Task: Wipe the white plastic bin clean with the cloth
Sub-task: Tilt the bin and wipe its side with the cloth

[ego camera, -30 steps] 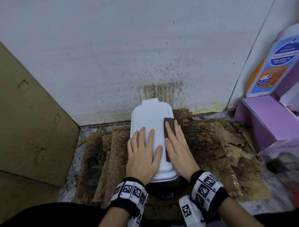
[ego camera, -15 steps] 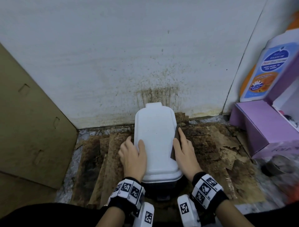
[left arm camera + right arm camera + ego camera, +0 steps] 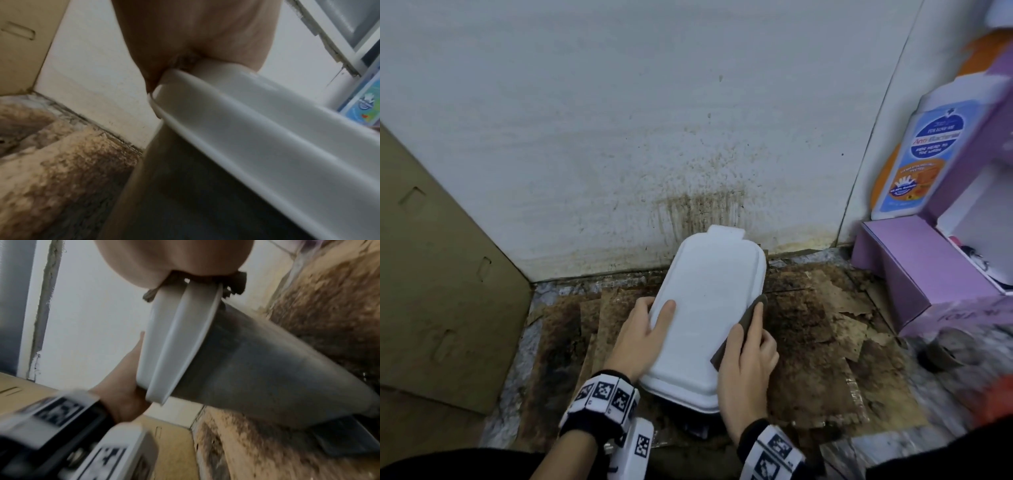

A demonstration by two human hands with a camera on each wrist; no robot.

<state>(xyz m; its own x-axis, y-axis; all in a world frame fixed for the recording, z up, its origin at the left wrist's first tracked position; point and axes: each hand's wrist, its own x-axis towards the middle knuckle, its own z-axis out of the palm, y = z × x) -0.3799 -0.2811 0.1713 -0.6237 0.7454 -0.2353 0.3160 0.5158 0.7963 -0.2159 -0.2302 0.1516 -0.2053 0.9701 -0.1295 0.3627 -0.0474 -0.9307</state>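
Bin: the white plastic bin (image 3: 709,308) stands on stained cardboard sheets (image 3: 825,342) laid over the floor, near their far edge and close to the wall (image 3: 619,120). Its white lid faces up; the right wrist view shows a grey, tapering body under the lid rim.
Left hand: the left hand (image 3: 640,339) grips the lid's left edge, thumb lying on top, fingers curled over and under the rim.
Right hand: the right hand (image 3: 746,363) holds the cloth (image 3: 743,329) against the lid's right edge, thumb on the upper face, fingers wrapped down the side, pinching cloth and rim together.
Cloth: dark brown, folded over the right rim, part on top and part hanging at the side.
Wall: white, with brown splatter and drip marks just behind the bin.
Left side: a brown cardboard panel (image 3: 431,274) leans at the left edge of the floor.
Right side: a purple box (image 3: 914,274) sits at the floor's right edge, with a blue-and-orange labelled bottle (image 3: 917,157) standing behind it.
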